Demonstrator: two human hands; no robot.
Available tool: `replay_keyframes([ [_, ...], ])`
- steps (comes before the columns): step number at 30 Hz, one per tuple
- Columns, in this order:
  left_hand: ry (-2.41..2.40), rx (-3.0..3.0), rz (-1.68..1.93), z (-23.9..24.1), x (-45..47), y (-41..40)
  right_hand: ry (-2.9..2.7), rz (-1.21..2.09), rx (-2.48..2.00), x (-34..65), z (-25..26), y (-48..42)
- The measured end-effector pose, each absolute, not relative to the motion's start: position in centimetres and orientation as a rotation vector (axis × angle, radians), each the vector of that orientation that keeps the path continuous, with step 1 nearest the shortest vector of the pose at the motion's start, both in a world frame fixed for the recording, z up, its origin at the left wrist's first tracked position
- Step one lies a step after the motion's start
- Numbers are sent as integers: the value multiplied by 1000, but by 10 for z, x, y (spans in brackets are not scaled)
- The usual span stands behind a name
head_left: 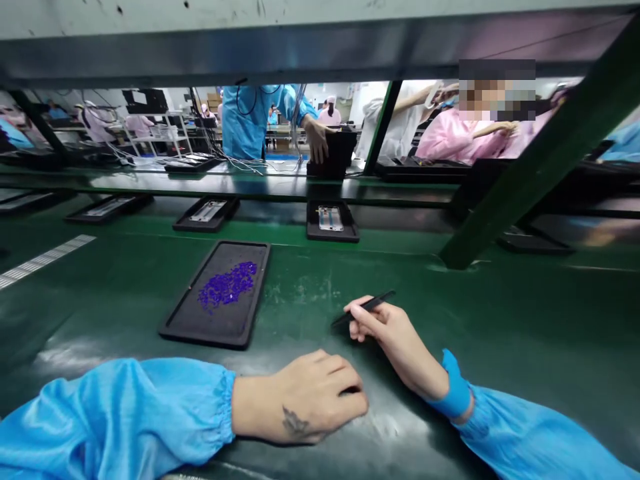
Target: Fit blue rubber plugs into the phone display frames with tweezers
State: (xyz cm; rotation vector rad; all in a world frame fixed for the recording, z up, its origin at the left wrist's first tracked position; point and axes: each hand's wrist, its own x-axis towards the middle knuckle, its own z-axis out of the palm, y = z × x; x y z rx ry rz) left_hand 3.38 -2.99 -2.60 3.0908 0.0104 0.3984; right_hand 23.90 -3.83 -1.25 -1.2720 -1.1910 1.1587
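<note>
My left hand (305, 397) rests on the green work surface (525, 327) near the front edge, fingers curled under in a loose fist; nothing shows in it. My right hand (387, 330) lies just beyond it, pinching black tweezers (364, 308) whose tips point left and touch the surface. Both arms wear blue sleeves. A black flat tray (213, 297) with a heap of small purple parts (227, 285) sits to the left of the tweezers, a short gap away.
Behind runs a conveyor with black carriers holding phone frames (331, 220), (206, 213), (107, 208). A slanted green post (525, 173) stands at right. Across the line, a person in blue touches a black box (336, 155); people in pink sit at right.
</note>
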Motion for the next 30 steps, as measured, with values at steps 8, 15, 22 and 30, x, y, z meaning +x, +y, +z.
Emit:
replay_keyframes([
  [8,0,3070,399,-26,34,-26,-1346,1109,-1338,239,-12,-37],
  [15,11,3052,382,-24,33,-25,-1373,1059,-1359,237,-11,-39],
  [22,29,3045,381,-21,34,-26,-1389,1038,-1361,236,-9,-40],
  [30,39,3039,370,-21,34,-26,-1418,1031,-1374,235,-9,-41],
])
